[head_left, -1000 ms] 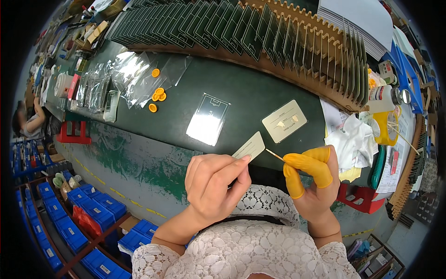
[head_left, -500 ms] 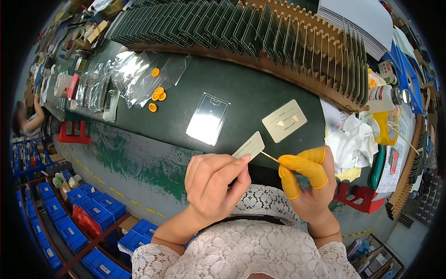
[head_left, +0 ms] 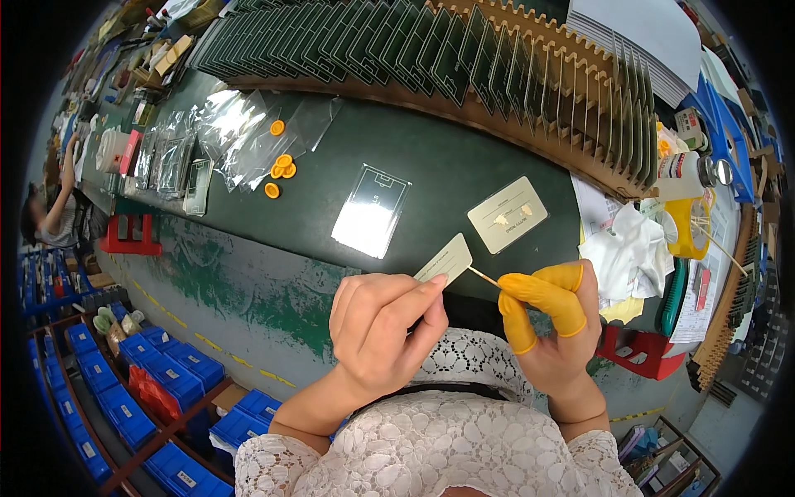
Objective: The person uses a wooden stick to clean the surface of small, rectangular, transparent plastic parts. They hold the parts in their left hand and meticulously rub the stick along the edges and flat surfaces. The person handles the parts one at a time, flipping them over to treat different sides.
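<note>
Across the gap between card [head_left: 450,258] edge and right fingers [head_left: 540,291], thin stick [head_left: 485,277]

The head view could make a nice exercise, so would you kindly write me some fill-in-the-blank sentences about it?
The right hand wears finger covers coloured ____.
The held pale card is to the ____ of the thin stick.
The crumpled cloth is coloured ____.

Missing words: yellow; left; white.

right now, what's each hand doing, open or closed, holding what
Left hand: closed, holding a pale cream rectangular card.
Right hand, with yellow finger covers: closed, holding a thin, pale stick.
</note>
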Demonstrator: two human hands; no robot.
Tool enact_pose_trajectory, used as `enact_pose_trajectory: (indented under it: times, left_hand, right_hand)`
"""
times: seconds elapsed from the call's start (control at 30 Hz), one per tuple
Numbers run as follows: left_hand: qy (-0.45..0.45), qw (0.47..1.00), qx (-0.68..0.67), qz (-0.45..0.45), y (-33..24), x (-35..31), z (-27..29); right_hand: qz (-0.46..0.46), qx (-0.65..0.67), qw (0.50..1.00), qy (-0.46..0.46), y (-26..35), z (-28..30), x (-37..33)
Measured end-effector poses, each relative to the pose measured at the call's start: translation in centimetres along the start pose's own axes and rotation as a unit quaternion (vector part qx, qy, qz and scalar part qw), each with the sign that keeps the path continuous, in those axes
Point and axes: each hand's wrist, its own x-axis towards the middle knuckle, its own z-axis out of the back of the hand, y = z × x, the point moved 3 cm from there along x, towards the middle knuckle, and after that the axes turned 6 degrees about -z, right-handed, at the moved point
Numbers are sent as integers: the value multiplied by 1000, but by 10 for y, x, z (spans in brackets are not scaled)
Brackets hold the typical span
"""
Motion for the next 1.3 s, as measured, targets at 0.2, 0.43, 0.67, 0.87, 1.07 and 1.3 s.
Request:
enact_pose_trajectory:
  times: [0.2,0.43,0.67,0.87,1.07,1.3]
  left_hand:
    - [-18,995,-41,86,2,2,1]
    - [-22,802,-392,450,19,0,0]
    - [23,626,-531,570,27,-9,-11]
    - [33,712,-481,511,23,-5,-8]
    - [13,877,-296,377,18,-3,-2]
    - [10,995,-54,88,1,9,-5]
  right_hand:
    - [-11,0,1000,-12,-6,6,1]
    - [-33,-142,989,-27,-52,14,1]
    - [11,-199,980,24,-60,-1,4]
    - [21,-212,977,20,-63,-4,4]
    - [-20,-167,986,19,-58,1,6]
    - [-85,52,995,0,-26,18,0]
